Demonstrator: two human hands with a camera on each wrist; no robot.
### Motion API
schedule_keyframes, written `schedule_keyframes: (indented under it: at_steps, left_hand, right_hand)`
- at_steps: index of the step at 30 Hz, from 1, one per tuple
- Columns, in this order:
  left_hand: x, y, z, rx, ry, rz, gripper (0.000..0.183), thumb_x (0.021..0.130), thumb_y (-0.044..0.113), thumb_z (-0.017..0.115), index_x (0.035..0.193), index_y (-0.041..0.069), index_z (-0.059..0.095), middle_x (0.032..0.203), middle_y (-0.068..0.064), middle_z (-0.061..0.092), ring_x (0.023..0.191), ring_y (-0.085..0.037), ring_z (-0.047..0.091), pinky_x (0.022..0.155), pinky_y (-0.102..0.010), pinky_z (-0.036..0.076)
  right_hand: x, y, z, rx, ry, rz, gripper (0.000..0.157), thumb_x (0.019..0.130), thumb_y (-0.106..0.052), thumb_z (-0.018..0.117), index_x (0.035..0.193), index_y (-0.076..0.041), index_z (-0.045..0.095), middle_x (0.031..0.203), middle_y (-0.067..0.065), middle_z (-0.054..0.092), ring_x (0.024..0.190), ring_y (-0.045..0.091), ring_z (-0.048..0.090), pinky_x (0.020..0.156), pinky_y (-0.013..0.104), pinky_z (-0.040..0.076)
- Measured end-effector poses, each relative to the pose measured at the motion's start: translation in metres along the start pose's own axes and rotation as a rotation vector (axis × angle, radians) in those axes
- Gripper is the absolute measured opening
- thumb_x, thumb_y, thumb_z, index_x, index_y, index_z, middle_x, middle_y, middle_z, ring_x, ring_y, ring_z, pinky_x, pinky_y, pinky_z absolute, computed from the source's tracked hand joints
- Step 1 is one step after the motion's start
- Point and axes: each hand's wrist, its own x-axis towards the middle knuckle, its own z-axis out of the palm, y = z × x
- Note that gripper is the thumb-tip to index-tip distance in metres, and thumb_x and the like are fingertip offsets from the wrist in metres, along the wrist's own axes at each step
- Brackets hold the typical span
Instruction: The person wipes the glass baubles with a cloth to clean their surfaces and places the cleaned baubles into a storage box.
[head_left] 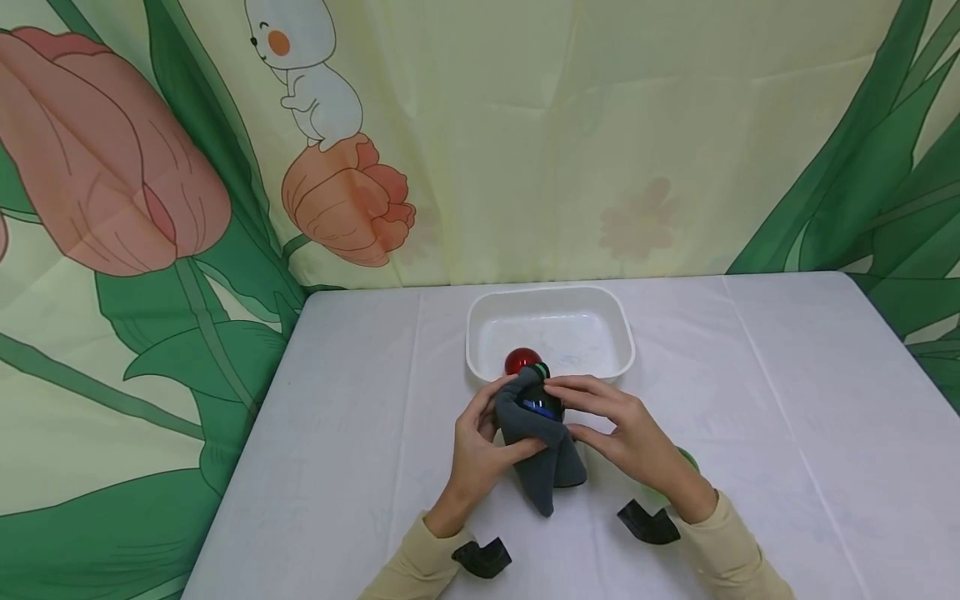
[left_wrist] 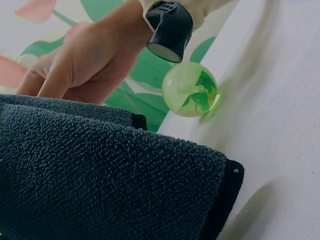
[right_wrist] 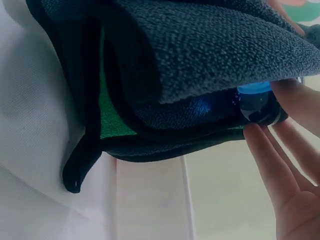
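In the head view my left hand [head_left: 480, 454] grips a grey-blue towel [head_left: 543, 462] folded around a dark, shiny blue-tinted ball [head_left: 542, 402]. My right hand [head_left: 618, 421] pinches the ball at its right side, thumb low and fingers above. The right wrist view shows the ball [right_wrist: 256, 102] between the right thumb and fingertips [right_wrist: 257, 137], partly covered by the towel [right_wrist: 225, 50]. Dark edging and a green inner face show on the towel there. In the left wrist view the towel [left_wrist: 110, 170] hides the ball, and the right hand [left_wrist: 90, 60] appears behind it.
A white tray [head_left: 551, 296] stands beyond the hands, with a red ball [head_left: 521, 360] at its near left. A clear green ball [left_wrist: 190, 90] sits on the white-covered table [head_left: 360, 433], partly hidden behind the right wrist in the head view. A printed curtain [head_left: 510, 167] hangs behind.
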Motion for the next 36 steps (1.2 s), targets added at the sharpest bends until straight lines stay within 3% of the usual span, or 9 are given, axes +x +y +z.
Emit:
schedule_keyframes:
  at_steps: [7,14,19,23,29,36]
  left_hand:
    - [0.0001,-0.0004,0.0001,0.003,0.003,0.000,0.072,0.080,0.024,0.084,0.140,0.003,0.050,0.131,-0.023,0.061,0.118,-0.017,0.063,0.104,-0.029,0.049]
    - [0.0008,0.0007,0.0002,0.003,0.017,-0.002,0.069,0.079,0.014,0.085,0.137,0.002,0.052,0.128,-0.023,0.063,0.115,-0.017,0.064,0.101,-0.029,0.051]
    - [0.0009,-0.0002,-0.0004,0.008,0.022,-0.010,0.069,0.077,0.007,0.085,0.137,0.003,0.052,0.127,-0.022,0.064,0.114,-0.017,0.065,0.100,-0.028,0.052]
    - [0.0005,-0.0013,-0.0008,0.007,0.020,-0.002,0.068,0.078,0.011,0.085,0.137,0.003,0.052,0.127,-0.022,0.063,0.114,-0.017,0.065,0.100,-0.029,0.052]
    - [-0.0002,-0.0011,0.0004,0.011,0.023,0.004,0.068,0.080,0.016,0.084,0.138,0.003,0.052,0.128,-0.023,0.063,0.115,-0.018,0.064,0.101,-0.029,0.051]
    - [-0.0007,-0.0007,0.0018,0.012,0.029,-0.004,0.069,0.081,0.018,0.084,0.139,0.003,0.051,0.128,-0.023,0.063,0.116,-0.016,0.064,0.102,-0.029,0.050]
  right_hand:
    - [0.0004,-0.0007,0.0011,0.084,0.014,0.060,0.061,0.077,0.015,0.075,0.134,-0.001,0.060,0.130,0.015,0.062,0.116,0.010,0.062,0.087,0.032,0.058]
    - [0.0011,-0.0003,0.0007,0.105,0.005,0.058,0.061,0.078,0.013,0.075,0.135,-0.002,0.059,0.130,0.016,0.061,0.120,0.010,0.060,0.090,0.039,0.057]
    - [0.0005,-0.0016,-0.0015,0.073,-0.036,0.078,0.064,0.079,0.011,0.076,0.138,-0.006,0.057,0.138,0.011,0.056,0.128,0.009,0.054,0.099,0.027,0.052]
    - [0.0003,-0.0020,-0.0018,0.026,-0.056,0.075,0.063,0.080,0.010,0.076,0.137,-0.009,0.059,0.141,0.009,0.055,0.132,0.009,0.050,0.105,0.018,0.044]
    - [0.0009,-0.0017,-0.0008,0.008,-0.043,0.045,0.062,0.079,0.010,0.076,0.135,-0.009,0.061,0.140,0.009,0.057,0.132,0.009,0.051,0.105,0.017,0.044]
    - [0.0013,-0.0004,0.0007,0.018,0.002,-0.025,0.063,0.075,0.014,0.077,0.134,-0.002,0.060,0.134,0.016,0.059,0.122,0.009,0.059,0.098,0.018,0.050]
